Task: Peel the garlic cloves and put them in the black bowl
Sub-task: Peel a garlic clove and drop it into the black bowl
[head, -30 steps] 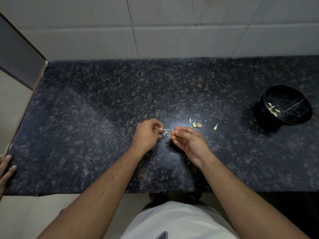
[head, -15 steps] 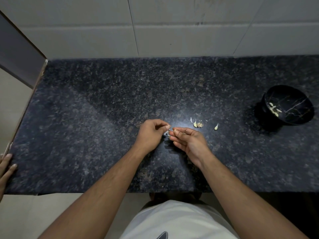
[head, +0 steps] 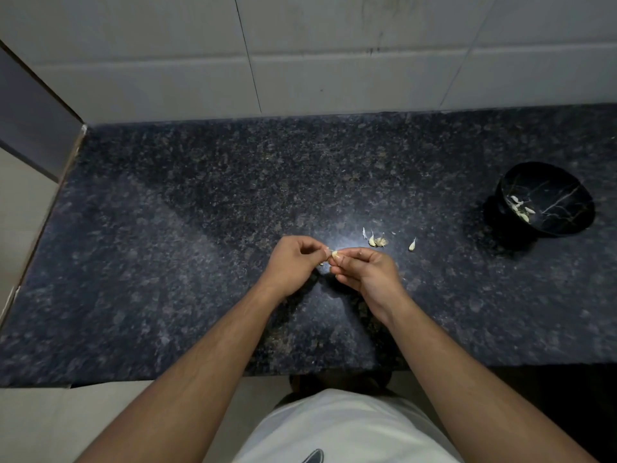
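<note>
Over the middle of the dark granite counter [head: 200, 248], my left hand [head: 293, 264] and my right hand [head: 365, 272] meet fingertip to fingertip. Both pinch one small pale garlic clove [head: 334, 253] between them. A few loose cloves and bits of skin [head: 377, 240] lie on the counter just beyond my right hand, with a single clove [head: 412, 245] further right. The black bowl [head: 564, 182], veined with thin light lines, stands at the far right and holds several peeled cloves [head: 521, 208].
A white tiled wall [head: 300, 55] runs along the back of the counter. The counter's left end meets a grey panel [head: 30, 118], and its front edge lies just before my body.
My hands have closed together and now both pinch the clove. The skin bits that lay between them are mostly hidden under my fingers. The other person's hand at the left edge is out of view.
</note>
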